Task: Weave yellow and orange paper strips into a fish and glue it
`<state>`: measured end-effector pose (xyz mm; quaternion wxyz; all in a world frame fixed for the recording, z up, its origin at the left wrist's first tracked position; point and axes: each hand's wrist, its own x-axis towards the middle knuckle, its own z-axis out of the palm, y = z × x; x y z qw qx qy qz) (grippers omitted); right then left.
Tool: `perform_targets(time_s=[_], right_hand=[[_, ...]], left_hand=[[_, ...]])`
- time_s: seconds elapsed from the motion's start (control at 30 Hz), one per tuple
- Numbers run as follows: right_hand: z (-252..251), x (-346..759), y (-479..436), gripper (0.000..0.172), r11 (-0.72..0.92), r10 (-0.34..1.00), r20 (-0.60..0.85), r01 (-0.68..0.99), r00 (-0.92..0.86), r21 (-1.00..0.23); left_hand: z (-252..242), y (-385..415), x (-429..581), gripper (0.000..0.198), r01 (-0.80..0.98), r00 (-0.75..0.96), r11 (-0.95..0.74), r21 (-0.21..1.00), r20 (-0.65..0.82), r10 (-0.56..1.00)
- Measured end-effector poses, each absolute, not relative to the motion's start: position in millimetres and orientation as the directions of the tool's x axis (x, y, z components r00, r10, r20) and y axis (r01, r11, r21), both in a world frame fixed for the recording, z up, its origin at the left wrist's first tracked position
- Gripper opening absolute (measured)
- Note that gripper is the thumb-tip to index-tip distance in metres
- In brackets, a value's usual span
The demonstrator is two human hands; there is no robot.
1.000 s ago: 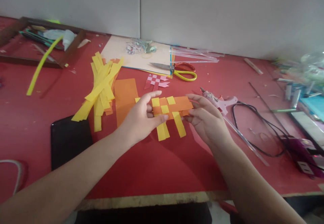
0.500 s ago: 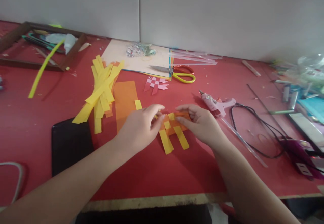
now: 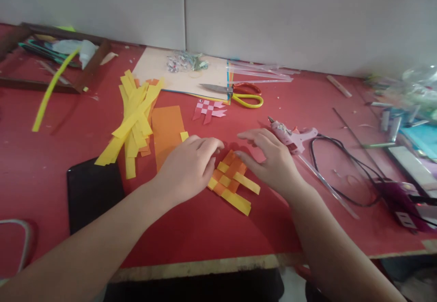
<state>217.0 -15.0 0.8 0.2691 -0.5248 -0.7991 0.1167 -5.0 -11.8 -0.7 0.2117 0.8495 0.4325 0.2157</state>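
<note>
The checkered weave (image 3: 225,180) of orange and yellow paper lies on the smooth red table (image 3: 187,243), flat yellow ends jutting out. My right hand (image 3: 273,161) spreads open, its grip released, thumb at the weave's upper corner. My left hand (image 3: 187,167) curves beside it; whether that grip pinches paper, I cannot tell from here.

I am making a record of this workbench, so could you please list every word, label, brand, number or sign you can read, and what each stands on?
No text can be read anywhere in this picture.
Pink glue gun, white bottle, purple box: any markings are too small or blurred to read.
Woven orange and yellow paper: no lettering shows.
</note>
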Motion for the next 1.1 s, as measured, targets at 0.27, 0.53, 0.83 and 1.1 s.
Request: perform_targets(time_s=[0.27, 0.53, 0.83, 1.1], right_hand=[[12.8, 212.3, -64.0, 0.025, 0.343, 0.937, 0.072, 0.861, -0.342, -0.376], [-2.5, 223.0, -45.0, 0.076, 0.552, 0.792, -0.009, 0.722, -0.61, -0.417], [1.7, 227.8, -21.8, 0.064, 0.689, 0.658, 0.049, 0.574, -0.752, -0.442], [-9.6, 222.8, -30.5, 0.044, 0.667, 0.685, 0.121, 0.551, -0.719, -0.501]], left_hand=[[0.3, -13.3, -8.5, 0.037, 0.479, 0.775, -0.741, 0.471, 0.168, 0.609], [2.3, -13.8, -15.2, 0.054, 0.468, 0.806, -0.692, 0.549, 0.056, 0.589], [7.9, -19.2, -9.4, 0.049, 0.599, 0.747, -0.678, 0.426, 0.008, 0.665], [18.0, -30.9, 2.9, 0.031, 0.67, 0.725, -0.696, 0.26, -0.029, 0.688]])
